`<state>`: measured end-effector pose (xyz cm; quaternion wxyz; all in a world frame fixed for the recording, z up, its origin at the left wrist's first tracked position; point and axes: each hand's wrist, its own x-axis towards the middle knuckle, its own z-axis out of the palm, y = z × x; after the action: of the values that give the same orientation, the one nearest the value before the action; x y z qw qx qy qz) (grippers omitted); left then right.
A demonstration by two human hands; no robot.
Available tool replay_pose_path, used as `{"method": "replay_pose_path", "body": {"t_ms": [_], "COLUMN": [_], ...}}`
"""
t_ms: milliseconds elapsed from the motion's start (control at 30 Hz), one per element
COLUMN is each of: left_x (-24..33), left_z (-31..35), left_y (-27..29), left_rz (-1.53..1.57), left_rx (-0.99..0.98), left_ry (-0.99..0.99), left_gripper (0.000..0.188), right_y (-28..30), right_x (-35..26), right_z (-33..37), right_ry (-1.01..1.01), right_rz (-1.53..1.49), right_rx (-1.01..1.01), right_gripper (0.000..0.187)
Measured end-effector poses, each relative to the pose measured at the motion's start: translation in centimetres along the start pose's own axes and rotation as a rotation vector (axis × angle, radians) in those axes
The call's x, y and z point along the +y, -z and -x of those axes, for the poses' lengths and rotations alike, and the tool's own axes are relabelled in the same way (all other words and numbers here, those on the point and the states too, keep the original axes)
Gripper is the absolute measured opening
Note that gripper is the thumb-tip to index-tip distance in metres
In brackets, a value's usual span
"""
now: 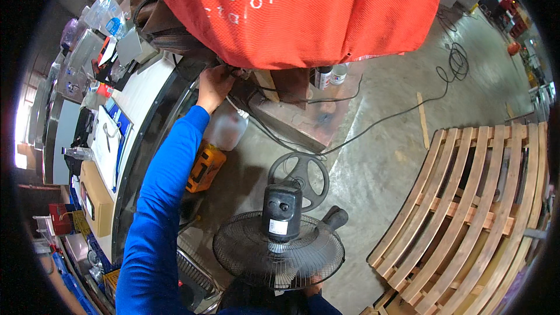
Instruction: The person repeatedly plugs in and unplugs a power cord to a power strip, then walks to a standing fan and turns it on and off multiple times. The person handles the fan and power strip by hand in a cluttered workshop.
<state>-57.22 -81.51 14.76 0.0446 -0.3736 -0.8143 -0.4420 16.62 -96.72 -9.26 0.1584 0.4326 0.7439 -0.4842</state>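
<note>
My left hand (214, 86) is stretched forward in a blue sleeve, closed at a cluster of dark cables below the hanging red cloth (315, 23). What its fingers hold is hidden. A white plug (242, 114) dangles on a cord just below that hand. Close to me stands a black fan (283, 213), its wire cage facing my body and its round base on the floor beyond. My right hand (315, 287) shows only in small part at the cage's near edge; its fingers are hidden behind the wires.
Left of my arm runs a worktable (143, 96) with papers, a cardboard box (96, 198) and plastic containers. Below its edge sits an orange-yellow container (205, 166). Wooden pallets (461, 198) lie at right. A black cable (385, 118) trails over the floor. Bottles (338, 74) stand under the cloth.
</note>
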Motion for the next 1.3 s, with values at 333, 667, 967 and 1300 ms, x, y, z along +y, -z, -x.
{"method": "replay_pose_path", "body": {"t_ms": [333,667,967,1300], "left_x": [3.3,4.6,-0.9,7.8], "left_z": [0.0,-3.8,-5.1,-1.5], "left_y": [5.1,4.2,3.6,6.3], "left_rz": [-0.128,0.122,0.397,0.260], "left_rx": [-0.356,-0.025,-0.110,-0.383], "left_ry": [0.232,0.361,0.476,0.848], "left_gripper": [0.039,0.034,0.053,0.037], "right_y": [1.6,0.5,2.7,4.8], "right_x": [0.2,0.6,-3.0,-4.1], "right_z": [0.1,-0.8,-0.4,-0.2], "right_ry": [0.032,0.043,-0.149,-0.232], "right_rz": [0.403,0.492,0.410,0.317], "right_rx": [-0.148,-0.055,0.036,-0.160], "right_gripper": [0.060,0.064,0.054,0.055]}}
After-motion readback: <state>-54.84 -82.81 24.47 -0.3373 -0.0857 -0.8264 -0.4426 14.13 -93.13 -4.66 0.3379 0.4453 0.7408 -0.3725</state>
